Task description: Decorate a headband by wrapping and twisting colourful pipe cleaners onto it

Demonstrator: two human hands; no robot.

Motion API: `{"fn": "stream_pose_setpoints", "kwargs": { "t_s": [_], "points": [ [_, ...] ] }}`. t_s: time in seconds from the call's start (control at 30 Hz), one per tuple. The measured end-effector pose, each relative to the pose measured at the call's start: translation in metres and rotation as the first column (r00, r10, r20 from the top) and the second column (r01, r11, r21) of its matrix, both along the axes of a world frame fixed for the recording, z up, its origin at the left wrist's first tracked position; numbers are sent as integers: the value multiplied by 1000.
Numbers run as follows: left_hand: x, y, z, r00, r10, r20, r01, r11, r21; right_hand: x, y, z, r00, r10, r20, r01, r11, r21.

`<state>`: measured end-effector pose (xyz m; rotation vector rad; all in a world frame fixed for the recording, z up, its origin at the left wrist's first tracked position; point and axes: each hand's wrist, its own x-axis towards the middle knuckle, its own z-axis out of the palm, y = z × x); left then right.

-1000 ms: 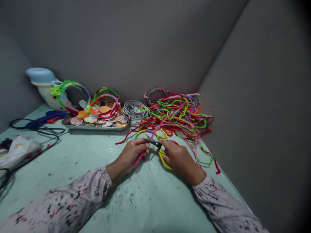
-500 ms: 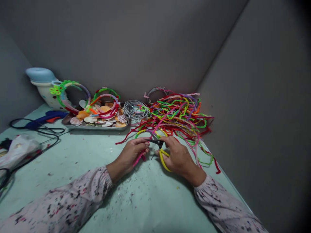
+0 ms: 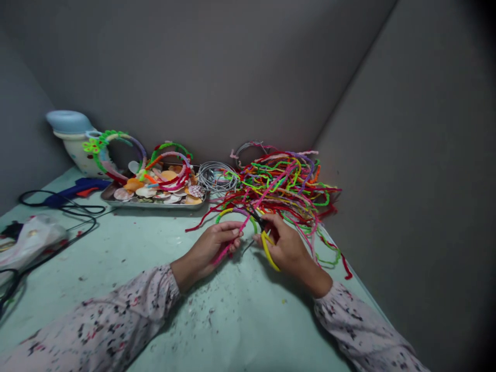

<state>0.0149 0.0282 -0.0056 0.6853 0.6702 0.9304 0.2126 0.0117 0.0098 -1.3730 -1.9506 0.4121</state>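
Observation:
My left hand (image 3: 217, 244) is closed, its thumb and fingers pinching a fuzzy pink pipe cleaner (image 3: 244, 224). One end of it hangs below the palm; the other rises towards the pile behind. In my right hand (image 3: 284, 243) are scissors with yellow handles (image 3: 268, 251) and dark blades (image 3: 256, 214), which point up and left, close to the pink strand. A ring wrapped in green, yellow and purple (image 3: 227, 211) arcs just behind my left fingertips, and a bare grey wire end (image 3: 248, 247) shows between the hands. Whether my left fingers also grip the ring is hidden.
Behind my hands lies a tangled pile of coloured pipe cleaners (image 3: 287, 178), beside a coil of grey wire (image 3: 217, 176). A metal tray (image 3: 155, 205) holds shells and wrapped rings. Further left are a blue glue gun (image 3: 73, 192), a black cable (image 3: 87, 227), a plastic bag (image 3: 39, 235) and a blue-lidded container (image 3: 79, 150).
The scissors have drawn slightly right, away from my left fingertips, and their blades have swung upward. More of the pink pipe cleaner now shows above my left hand.

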Motion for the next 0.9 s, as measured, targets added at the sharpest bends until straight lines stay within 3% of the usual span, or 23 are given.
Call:
{"fn": "stream_pose_setpoints", "kwargs": {
  "t_s": [0.07, 0.2, 0.33, 0.47, 0.6, 0.7, 0.77, 0.9],
  "points": [
    [1, -3, 0, 997, -81, -15, 81, 997, 8, -2, 2, -3, 973, -19, -232, 5, 998, -64],
    [4, -11, -1, 977, -201, -67, 204, 978, 44, -6, 5, -5, 809, -62, -585, -75, 975, -207],
    [7, -15, -1, 967, -233, -103, 238, 970, 39, -12, 1, -4, 747, -83, -660, -147, 947, -285],
    [9, -15, -1, 969, -206, -141, 215, 975, 56, -13, 1, -3, 774, -62, -631, -157, 946, -285],
    [6, -12, -2, 984, -151, -90, 153, 988, 7, 6, 10, 6, 899, -62, -434, -78, 952, -297],
    [4, -10, 0, 991, -120, -54, 118, 992, -36, 29, 14, 21, 998, -57, -4, 53, 959, -279],
    [3, -9, 2, 995, -90, -33, 87, 994, -65, 44, 13, 31, 963, 11, 268, 74, 949, -305],
    [3, -8, 6, 999, -28, 16, 30, 991, -128, 64, 8, 44, 869, 36, 493, 140, 939, -314]
  ]
}}
